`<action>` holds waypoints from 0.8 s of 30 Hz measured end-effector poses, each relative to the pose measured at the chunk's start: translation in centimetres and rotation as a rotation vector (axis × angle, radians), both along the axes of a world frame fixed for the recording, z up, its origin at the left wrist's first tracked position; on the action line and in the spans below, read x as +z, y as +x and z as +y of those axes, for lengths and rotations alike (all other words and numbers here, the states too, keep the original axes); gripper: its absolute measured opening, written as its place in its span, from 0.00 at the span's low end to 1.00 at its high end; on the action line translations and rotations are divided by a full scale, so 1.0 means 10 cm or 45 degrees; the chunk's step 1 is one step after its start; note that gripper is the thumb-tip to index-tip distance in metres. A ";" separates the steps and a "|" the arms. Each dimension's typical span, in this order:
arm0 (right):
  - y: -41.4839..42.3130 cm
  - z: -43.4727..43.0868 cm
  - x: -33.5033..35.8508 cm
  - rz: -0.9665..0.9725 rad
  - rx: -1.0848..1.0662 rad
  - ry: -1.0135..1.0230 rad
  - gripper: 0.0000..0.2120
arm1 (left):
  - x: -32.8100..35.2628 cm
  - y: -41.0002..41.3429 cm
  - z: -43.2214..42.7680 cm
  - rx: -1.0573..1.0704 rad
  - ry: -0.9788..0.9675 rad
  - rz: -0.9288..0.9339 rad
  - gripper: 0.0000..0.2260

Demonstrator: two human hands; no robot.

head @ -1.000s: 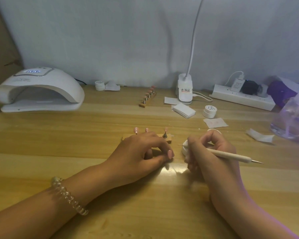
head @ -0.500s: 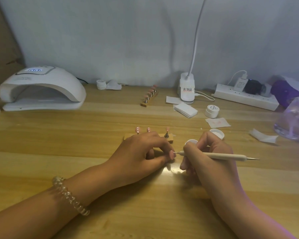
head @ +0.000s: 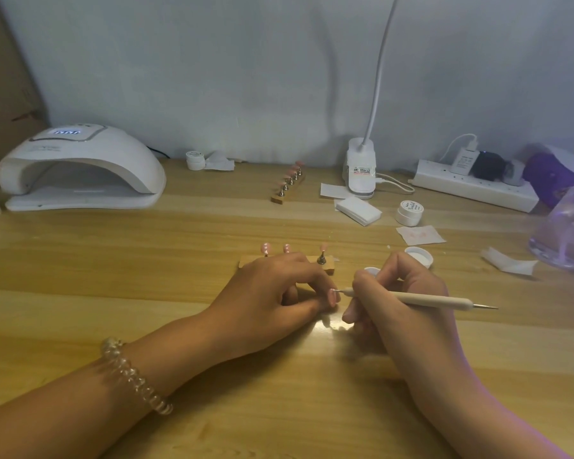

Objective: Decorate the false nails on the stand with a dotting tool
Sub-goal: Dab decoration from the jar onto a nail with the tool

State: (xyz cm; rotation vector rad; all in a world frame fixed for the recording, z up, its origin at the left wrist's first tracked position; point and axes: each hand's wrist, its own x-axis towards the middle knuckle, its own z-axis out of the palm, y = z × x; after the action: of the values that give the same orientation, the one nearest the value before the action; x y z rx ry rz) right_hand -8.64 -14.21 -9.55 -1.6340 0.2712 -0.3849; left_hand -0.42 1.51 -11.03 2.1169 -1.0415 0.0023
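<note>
Much of the stand (head: 247, 261) behind left hand (head: 272, 293); white jar (head: 371, 270) mostly behind right hand (head: 408, 293).

Two bare forearms come in from the bottom edge of the frame. left hand (head: 272, 293) and right hand (head: 408, 303) bare. Left wrist, lower left, wears a translucent spiral-coil plastic bracelet (head: 135, 376) with glossy, beige-clear loops like phone cord.

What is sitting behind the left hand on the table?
A wooden stand with three pink false nails showing above the left hand; the hand hides its middle part.
</note>
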 end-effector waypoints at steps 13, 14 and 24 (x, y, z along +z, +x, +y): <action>0.00 -0.01 -0.02 -0.003 -0.004 -0.005 0.13 | -0.01 0.01 0.00 -0.004 -0.013 0.013 0.07; 0.00 -0.01 -0.02 -0.003 -0.006 -0.012 0.13 | -0.01 0.01 0.00 -0.005 -0.014 0.011 0.07; 0.00 -0.01 -0.02 -0.012 -0.013 -0.018 0.10 | 0.00 0.00 0.01 -0.013 0.000 0.008 0.02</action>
State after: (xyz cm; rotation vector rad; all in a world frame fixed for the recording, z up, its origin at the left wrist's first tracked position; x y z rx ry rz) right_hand -8.63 -14.27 -9.72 -1.6447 0.2707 -0.4028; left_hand -0.37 1.58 -11.03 2.1102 -1.0487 -0.0089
